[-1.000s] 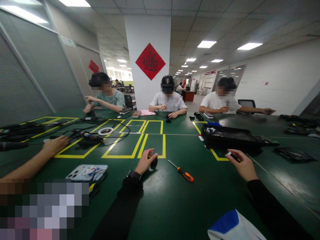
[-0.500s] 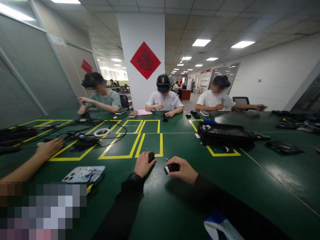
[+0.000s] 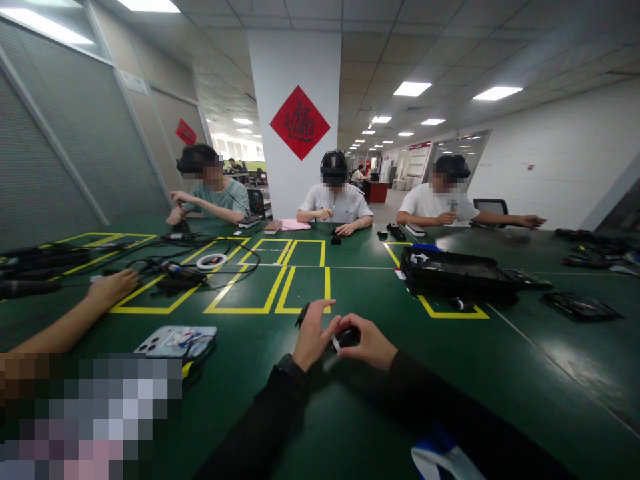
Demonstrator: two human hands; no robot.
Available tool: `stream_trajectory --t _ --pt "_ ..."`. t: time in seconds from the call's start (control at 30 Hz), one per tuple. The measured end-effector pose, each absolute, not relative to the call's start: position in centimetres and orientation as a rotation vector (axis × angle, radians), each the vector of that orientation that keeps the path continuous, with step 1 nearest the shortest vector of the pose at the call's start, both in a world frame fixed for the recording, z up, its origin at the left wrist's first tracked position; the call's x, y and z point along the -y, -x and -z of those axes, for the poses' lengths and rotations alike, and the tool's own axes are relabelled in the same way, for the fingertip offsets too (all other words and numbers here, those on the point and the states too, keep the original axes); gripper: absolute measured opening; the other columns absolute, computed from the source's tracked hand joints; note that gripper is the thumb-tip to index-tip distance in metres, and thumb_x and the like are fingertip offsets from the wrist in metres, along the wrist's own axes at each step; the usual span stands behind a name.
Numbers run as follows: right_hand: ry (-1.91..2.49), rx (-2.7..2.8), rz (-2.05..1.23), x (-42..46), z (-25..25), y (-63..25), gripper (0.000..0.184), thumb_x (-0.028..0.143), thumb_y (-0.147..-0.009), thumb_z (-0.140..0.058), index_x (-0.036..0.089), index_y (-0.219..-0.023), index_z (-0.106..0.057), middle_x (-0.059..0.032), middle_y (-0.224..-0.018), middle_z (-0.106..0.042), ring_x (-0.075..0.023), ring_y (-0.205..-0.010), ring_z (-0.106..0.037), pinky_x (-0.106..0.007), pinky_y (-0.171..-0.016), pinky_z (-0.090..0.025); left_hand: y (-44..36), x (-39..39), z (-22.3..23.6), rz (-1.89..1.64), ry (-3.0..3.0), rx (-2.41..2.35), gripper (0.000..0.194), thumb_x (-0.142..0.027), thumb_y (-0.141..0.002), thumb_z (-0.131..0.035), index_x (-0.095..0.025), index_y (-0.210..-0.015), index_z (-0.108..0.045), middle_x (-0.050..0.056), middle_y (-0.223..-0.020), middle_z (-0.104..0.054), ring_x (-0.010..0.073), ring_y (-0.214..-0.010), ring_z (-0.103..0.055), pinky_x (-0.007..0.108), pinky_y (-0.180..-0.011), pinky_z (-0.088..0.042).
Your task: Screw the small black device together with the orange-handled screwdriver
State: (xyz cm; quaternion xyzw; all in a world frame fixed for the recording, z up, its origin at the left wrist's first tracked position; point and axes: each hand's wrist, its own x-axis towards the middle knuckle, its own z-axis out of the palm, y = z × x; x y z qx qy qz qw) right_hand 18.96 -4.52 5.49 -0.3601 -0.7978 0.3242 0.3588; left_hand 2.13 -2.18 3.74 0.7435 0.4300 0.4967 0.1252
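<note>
My right hand (image 3: 373, 343) is closed round a small black object with a white band (image 3: 350, 337), held just above the table. Its exact kind is hard to make out. My left hand (image 3: 313, 337) is brought up beside it, index finger stretched out and thumb apart, the fingertips close to the right hand's fingers. Whether the left thumb touches the banded object I cannot tell. Just beyond the left hand's knuckles is another small dark object (image 3: 301, 315), partly hidden behind the hand.
A black tray (image 3: 460, 283) stands to the right on the green table (image 3: 500, 387). Left are a phone-like case (image 3: 175, 340), a white tape roll (image 3: 211, 261) and tangled cables (image 3: 175, 270). A co-worker's arm (image 3: 65, 320) reaches in; several people sit opposite.
My left hand has lifted from the small dark object and moved right, up to my right hand. The right hand keeps its hold on the banded object. The view has shifted slightly.
</note>
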Motion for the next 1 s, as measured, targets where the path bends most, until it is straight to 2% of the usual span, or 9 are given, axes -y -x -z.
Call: stream_trajectory --t 0.13,0.27,0.33,0.5,0.57,0.63,0.73,0.83,1.0 --pt "0.953 2.083 -0.759 4.2 -5.7 -19.1 0.040 0.020 -0.058 -0.071 0.017 -0.093 -0.054 -0.0016 -0.089 -0.060 -0.0154 -0.080 -0.055 -0.029 -0.074 -0.042 -3.3 3.0 -3.6 -1.364 -1.985 -1.025 0.031 -0.030 -0.085 -0.040 -0.019 -0.113 -0.047 0.008 -0.113 -0.051 0.0184 -0.110 -0.045 0.036 -0.097 -0.032" --pt "0.886 2.116 -0.768 3.9 -5.9 -19.0 0.048 0.016 -0.058 -0.070 0.017 -0.102 -0.051 -0.0031 -0.096 -0.059 -0.0166 -0.088 -0.055 -0.030 -0.078 -0.042 -3.2 2.8 -3.2 -1.228 -1.797 -0.879 0.043 -0.031 -0.078 -0.052 -0.018 -0.117 -0.043 0.010 -0.121 -0.048 0.0203 -0.112 -0.045 0.036 -0.097 -0.034" --pt "0.848 2.144 -0.771 3.7 -6.1 -18.9 0.046 0.015 -0.058 -0.070 0.017 -0.101 -0.053 -0.0034 -0.097 -0.059 -0.0166 -0.088 -0.055 -0.029 -0.079 -0.042 -3.2 2.6 -3.1 -1.147 -1.744 -0.829 0.045 -0.032 -0.076 -0.056 -0.017 -0.117 -0.044 0.010 -0.118 -0.050 0.0206 -0.108 -0.049 0.035 -0.094 -0.037" --pt "0.854 2.212 -0.652 3.4 -6.9 -18.4 0.039 0.018 -0.059 -0.070 0.018 -0.096 -0.058 -0.0027 -0.095 -0.060 -0.0165 -0.086 -0.054 -0.029 -0.077 -0.040 -3.5 2.3 -3.2 -1.126 -1.700 -0.844 0.037 -0.033 -0.075 -0.055 -0.015 -0.107 -0.053 0.009 -0.105 -0.058 0.0202 -0.097 -0.055 0.033 -0.088 -0.041" --pt "0.904 2.260 -0.562 3.4 -7.3 -18.3 0.037 0.020 -0.058 -0.072 0.019 -0.093 -0.060 -0.0022 -0.090 -0.061 -0.0175 -0.087 -0.052 -0.030 -0.077 -0.039 -3.6 2.3 -3.1 -1.033 -1.653 -0.825 0.039 -0.036 -0.075 -0.055 -0.015 -0.108 -0.053 0.008 -0.100 -0.060 0.0184 -0.083 -0.060 0.032 -0.077 -0.047" --pt "0.964 2.301 -0.457 3.4 -7.6 -18.5 0.038 0.025 -0.055 -0.074 0.020 -0.090 -0.062 -0.0021 -0.087 -0.061 -0.0197 -0.092 -0.049 -0.032 -0.081 -0.037 -3.7 2.3 -2.9 -0.872 -1.575 -0.797 0.044 -0.040 -0.075 -0.052 -0.016 -0.112 -0.050 0.007 -0.089 -0.062 0.0140 -0.060 -0.060 0.028 -0.058 -0.049" --pt "1.038 2.307 -0.321 3.5 -7.5 -19.2 0.044 0.034 -0.054 -0.075 0.022 -0.094 -0.061 -0.0031 -0.094 -0.059 -0.0218 -0.099 -0.046 -0.034 -0.085 -0.034 -3.5 2.0 -2.3 -0.822 -1.486 -0.844 0.044 -0.046 -0.075 -0.049 -0.013 -0.104 -0.054 0.001 -0.067 -0.060 0.0080 -0.039 -0.050 0.022 -0.041 -0.042" --pt "1.245 2.231 -0.164 4.0 -6.3 -20.1 0.033 0.033 -0.067 -0.065 0.019 -0.097 -0.057 -0.0059 -0.097 -0.056 -0.0206 -0.095 -0.048 -0.033 -0.081 -0.037 -3.1 1.2 -1.5 -0.980 -1.452 -0.963 0.041 -0.049 -0.075 -0.046 -0.012 -0.089 -0.057 0.000 -0.062 -0.056 0.0055 -0.038 -0.045 0.017 -0.035 -0.033" --pt "1.537 2.189 0.043 5.4 -2.8 -21.2 0.010 0.024 -0.076 -0.052 0.016 -0.082 -0.057 -0.0088 -0.086 -0.057 -0.0218 -0.085 -0.051 -0.033 -0.073 -0.040 -2.7 0.5 -0.5 -1.035 -1.345 -1.017 0.038 -0.049 -0.077 -0.043 -0.016 -0.094 -0.052 0.000 -0.069 -0.055 0.0057 -0.044 -0.048 0.015 -0.037 -0.035"
